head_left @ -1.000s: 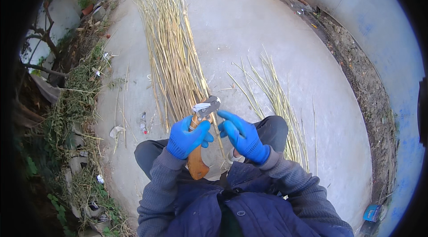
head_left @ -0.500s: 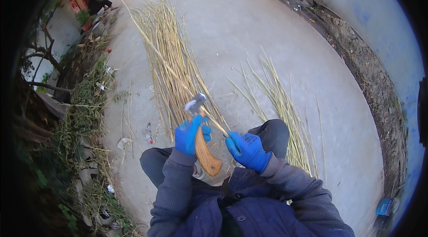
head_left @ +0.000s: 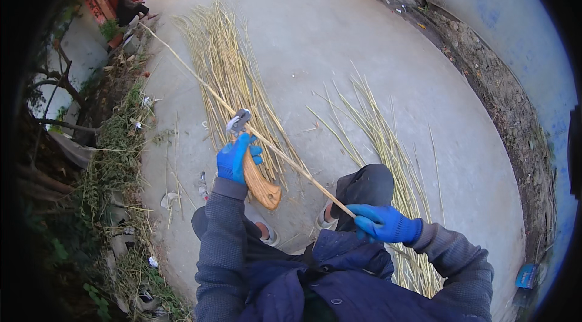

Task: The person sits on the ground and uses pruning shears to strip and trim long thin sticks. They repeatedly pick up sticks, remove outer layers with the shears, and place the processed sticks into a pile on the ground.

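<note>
My left hand (head_left: 233,158), in a blue glove, is wrapped round a hand tool with a curved wooden handle (head_left: 260,184) and a short grey metal head (head_left: 238,121). The head points up and away from me; its exact kind does not show. My right hand (head_left: 382,223), also gloved in blue, grips the near end of a long, pale, dry stalk (head_left: 297,167). From there the stalk slants far to the left, passing against or right beside the metal head. Whether the tool clasps it cannot be made out.
A thick bundle of stalks (head_left: 224,61) lies on the concrete ahead, left of centre. More greenish stalks (head_left: 388,134) lie to the right, beside my knee. Weeds (head_left: 115,158) line the left edge, and a wall (head_left: 515,37) stands right. A person (head_left: 128,8) sits far left.
My right hand has moved right and toward me with the stalk's end. My left hand and the tool have shifted left and slightly farther away, so the hands are now wider apart.
</note>
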{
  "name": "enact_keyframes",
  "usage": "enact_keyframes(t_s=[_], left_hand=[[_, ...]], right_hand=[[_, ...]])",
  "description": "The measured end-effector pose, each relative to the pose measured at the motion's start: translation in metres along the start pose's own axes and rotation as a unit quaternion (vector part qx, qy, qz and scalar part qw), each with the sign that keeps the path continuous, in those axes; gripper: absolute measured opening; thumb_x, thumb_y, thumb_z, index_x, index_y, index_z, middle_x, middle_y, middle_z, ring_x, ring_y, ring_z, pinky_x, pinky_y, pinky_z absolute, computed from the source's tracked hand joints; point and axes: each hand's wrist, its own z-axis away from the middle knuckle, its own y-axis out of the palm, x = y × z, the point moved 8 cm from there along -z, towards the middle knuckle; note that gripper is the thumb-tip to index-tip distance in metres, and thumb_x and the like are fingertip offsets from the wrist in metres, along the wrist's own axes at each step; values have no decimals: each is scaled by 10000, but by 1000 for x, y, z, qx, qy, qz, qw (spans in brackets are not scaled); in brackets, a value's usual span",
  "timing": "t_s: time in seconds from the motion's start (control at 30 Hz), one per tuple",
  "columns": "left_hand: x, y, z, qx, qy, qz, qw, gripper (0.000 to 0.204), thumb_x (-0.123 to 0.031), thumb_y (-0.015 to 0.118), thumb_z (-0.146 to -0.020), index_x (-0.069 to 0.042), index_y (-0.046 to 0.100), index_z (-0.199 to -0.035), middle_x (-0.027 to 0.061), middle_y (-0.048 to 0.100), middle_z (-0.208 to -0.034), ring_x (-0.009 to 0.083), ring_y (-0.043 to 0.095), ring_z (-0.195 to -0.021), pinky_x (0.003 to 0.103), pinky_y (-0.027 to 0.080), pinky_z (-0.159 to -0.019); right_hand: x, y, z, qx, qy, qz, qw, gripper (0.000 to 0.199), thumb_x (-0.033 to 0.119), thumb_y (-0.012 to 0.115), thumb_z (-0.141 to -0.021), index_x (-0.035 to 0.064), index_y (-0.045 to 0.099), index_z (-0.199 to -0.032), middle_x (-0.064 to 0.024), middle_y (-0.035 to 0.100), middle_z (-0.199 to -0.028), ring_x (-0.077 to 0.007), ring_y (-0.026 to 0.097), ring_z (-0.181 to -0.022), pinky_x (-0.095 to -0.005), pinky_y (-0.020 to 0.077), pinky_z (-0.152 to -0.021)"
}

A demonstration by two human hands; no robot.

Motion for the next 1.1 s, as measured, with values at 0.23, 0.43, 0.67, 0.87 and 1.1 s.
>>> enact_keyframes(t_s=[0.23, 0.43, 0.67, 0.87, 1.1], left_hand=[[45, 61, 55, 20, -79, -25, 996, 368, -259, 663, -914, 40, 609, -1122, 132, 680, -888, 201, 674, -681, 315, 581, -550], [-2, -18, -1, -34, -49, 16, 998, 414, -302, 659, -908, 13, 614, -1172, 121, 671, -937, 179, 627, -684, 293, 538, -586], [-23, -12, -32, -2, 6, 15, 1000, 465, -318, 679, -900, 24, 580, -1198, 97, 643, -957, 147, 609, -699, 263, 536, -607], [16, 36, 20, 38, -76, 16, 996, 413, -257, 685, -902, 40, 590, -1174, 151, 670, -1052, 196, 669, -752, 299, 571, -591], [48, 37, 30, 55, -85, -6, 995, 409, -258, 684, -903, 33, 592, -1176, 139, 688, -966, 203, 669, -688, 295, 565, -572]], right_hand=[[33, 3, -118, -52, -31, -11, 998, 341, 271, 421, -1018, 26, 597, -1177, -98, 627, -731, -173, 646, -593, -337, 520, -589], [13, 19, -28, -82, -140, 92, 982, 220, 202, 484, -973, 54, 622, -1060, -170, 617, -757, -336, 632, -610, -384, 511, -599], [-20, 1, 65, -17, 16, 127, 992, 289, 177, 554, -949, 58, 600, -1208, -117, 637, -715, -237, 661, -609, -332, 529, -600], [10, 3, -20, -31, 0, -66, 997, 403, 239, 538, -977, 69, 507, -1341, -56, 668, -789, -118, 653, -668, -297, 538, -611], [31, 17, -93, -51, -65, 35, 996, 317, 289, 516, -988, 51, 603, -1178, -73, 657, -769, -171, 641, -670, -339, 521, -620]])
